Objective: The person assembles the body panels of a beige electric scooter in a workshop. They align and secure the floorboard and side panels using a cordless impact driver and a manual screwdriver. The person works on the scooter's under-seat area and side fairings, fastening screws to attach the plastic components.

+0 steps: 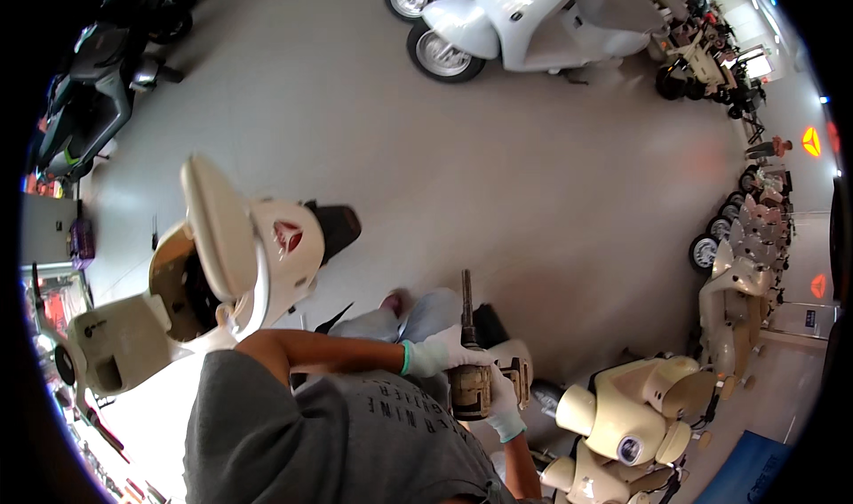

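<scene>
A cordless power tool [471, 394], worn and tan-brown with a dark nose, is held in front of my body. From its nose a long dark shaft [467, 301] sticks out away from me. My left hand [437, 353], in a white glove with a green cuff, is closed round the front of the tool near the shaft's base. My right hand [505, 406], gloved likewise, grips its other side by the handle, and the tool partly hides those fingers. To my left stands a cream scooter [284, 229] with its seat [213, 229] tipped up over an uncovered storage well.
Pale yellow scooters [613, 397] stand close at my right, with a row of others [733, 300] along the right wall. Silver-white scooters [533, 24] are parked at the far side, a dark one [89, 87] at far left. Grey floor [498, 175] lies between.
</scene>
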The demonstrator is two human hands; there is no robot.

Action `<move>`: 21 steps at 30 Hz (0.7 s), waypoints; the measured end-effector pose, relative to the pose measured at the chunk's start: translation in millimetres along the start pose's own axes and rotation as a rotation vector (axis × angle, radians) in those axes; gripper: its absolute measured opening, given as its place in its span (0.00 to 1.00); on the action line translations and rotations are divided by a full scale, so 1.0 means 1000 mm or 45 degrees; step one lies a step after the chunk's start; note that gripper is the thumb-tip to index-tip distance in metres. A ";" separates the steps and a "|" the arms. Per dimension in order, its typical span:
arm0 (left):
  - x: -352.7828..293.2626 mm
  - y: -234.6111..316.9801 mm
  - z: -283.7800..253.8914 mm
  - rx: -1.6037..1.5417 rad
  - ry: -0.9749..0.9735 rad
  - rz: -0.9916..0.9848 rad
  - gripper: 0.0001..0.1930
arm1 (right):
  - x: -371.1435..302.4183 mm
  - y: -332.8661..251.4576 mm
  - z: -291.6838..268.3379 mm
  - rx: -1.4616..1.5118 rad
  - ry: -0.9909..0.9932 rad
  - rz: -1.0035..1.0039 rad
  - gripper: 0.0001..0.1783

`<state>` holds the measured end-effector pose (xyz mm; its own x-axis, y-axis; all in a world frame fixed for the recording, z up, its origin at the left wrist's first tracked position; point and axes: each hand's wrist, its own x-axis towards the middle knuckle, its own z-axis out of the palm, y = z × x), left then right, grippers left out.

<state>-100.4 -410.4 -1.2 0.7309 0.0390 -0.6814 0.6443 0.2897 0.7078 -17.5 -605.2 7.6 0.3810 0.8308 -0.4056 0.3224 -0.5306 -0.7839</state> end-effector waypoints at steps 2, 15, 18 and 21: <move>0.030 0.048 -0.024 -0.078 0.001 0.100 0.41 | 0.048 -0.015 -0.048 -0.058 -0.056 -0.056 0.42; 0.067 0.194 -0.285 -0.862 0.991 0.120 0.43 | 0.494 -0.192 -0.113 -0.702 -0.941 -0.604 0.49; 0.050 0.193 -0.361 -0.702 1.202 0.165 0.45 | 0.591 -0.231 -0.071 -0.694 -1.057 -0.896 0.49; 0.036 0.177 -0.434 -0.845 1.378 0.139 0.45 | 0.652 -0.314 -0.013 -0.768 -1.222 -1.092 0.46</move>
<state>-57.5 57.0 18.7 0.0151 0.7590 -0.6509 0.1283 0.6441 0.7541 140.6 101.3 -5.0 -0.7662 0.5866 -0.2624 0.5563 0.4012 -0.7277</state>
